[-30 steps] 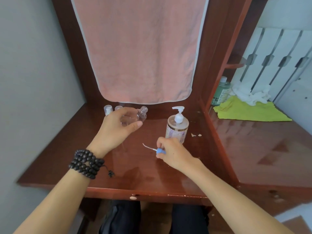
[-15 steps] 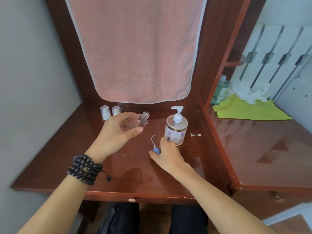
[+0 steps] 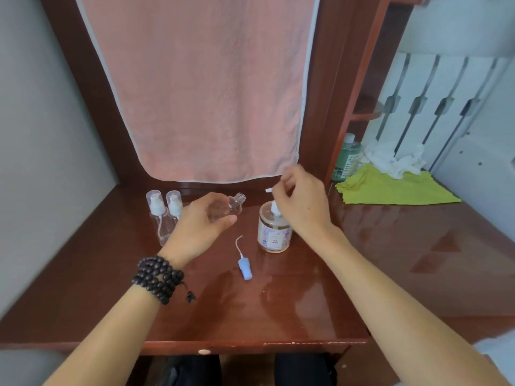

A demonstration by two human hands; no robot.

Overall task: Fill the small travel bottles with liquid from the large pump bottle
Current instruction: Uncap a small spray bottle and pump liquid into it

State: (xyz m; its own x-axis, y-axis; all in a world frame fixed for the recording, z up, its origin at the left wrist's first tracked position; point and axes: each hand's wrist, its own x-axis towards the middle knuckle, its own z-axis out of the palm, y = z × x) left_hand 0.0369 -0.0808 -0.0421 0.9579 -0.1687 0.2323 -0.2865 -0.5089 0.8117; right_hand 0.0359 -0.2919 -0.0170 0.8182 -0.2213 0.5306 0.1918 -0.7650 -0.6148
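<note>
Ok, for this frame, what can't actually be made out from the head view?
- Pump head of the large pump bottle: the right hand covers it; only the nozzle tip shows.
- Open travel bottle: body mostly behind the left hand; any liquid inside unreadable.
- Pump bottle label: print too small.
- Green bottle: partly hidden by the wooden upright.

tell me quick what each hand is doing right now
Left hand: holding the small clear uncapped travel bottle, tilted.
Right hand: fingers curled on the white pump head of the large round pump bottle.
</note>
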